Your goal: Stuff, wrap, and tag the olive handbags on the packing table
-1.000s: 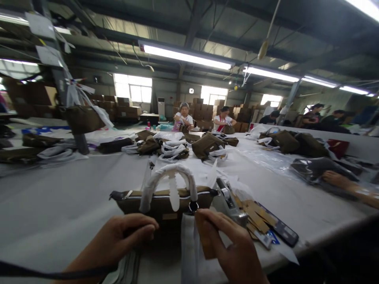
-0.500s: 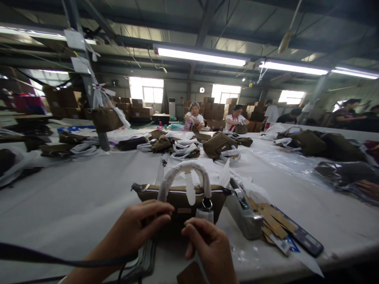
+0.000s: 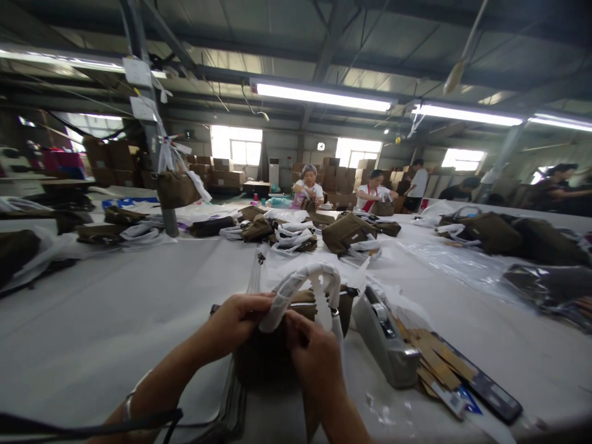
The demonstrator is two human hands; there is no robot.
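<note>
A dark olive handbag (image 3: 266, 364) stands on the table right in front of me. White wrapping covers its arched handle (image 3: 283, 295), and a white notched strip hangs within the arch. At the handle's left lower end, my left hand (image 3: 235, 324) has its fingers closed on it. My right hand (image 3: 317, 354) is closed in a pinch just right of that spot, against the bag's front. Whatever lies between the right fingertips is hidden. Part of the bag's zipper (image 3: 303, 304) shows behind the handle.
To the right stand a grey tape dispenser (image 3: 388, 345), brown card tags (image 3: 437, 357) and a dark phone-like object (image 3: 490, 382). More olive bags (image 3: 349, 233) lie across the far table. A post (image 3: 161, 179) rises at the left. Two people work opposite.
My left hand has moved up onto the handle's left end and closed there. My right hand has come up and left, close beside it. The handle has tilted to the right.
</note>
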